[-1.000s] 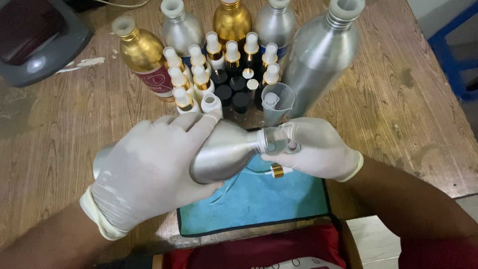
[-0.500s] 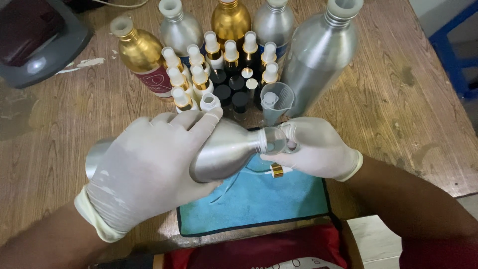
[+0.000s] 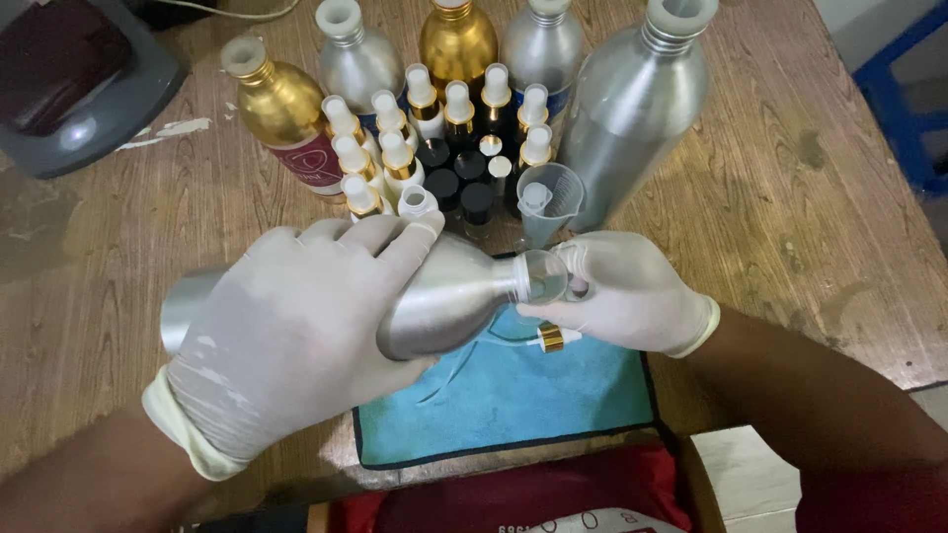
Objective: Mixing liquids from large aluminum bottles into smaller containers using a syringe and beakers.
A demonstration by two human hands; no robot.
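Silver bottle, white-gloved hands, blue cloth.

Worn wooden table – blue chair frame beside it, far right.

Both hands, left hand and right hand, wear thin whitish disposable gloves with rolled cuffs; forearms bare

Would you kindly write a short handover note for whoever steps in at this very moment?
Left hand, gloved: grips the silver aluminium bottle, tipped on its side, neck to the right.
Right hand, gloved: holds a small clear funnel at the bottle's mouth, above the blue cloth.
Done: cannot tell whether liquid has passed.
Left: the small spray bottles with white pumps stand grouped behind, beside a clear measuring cup.
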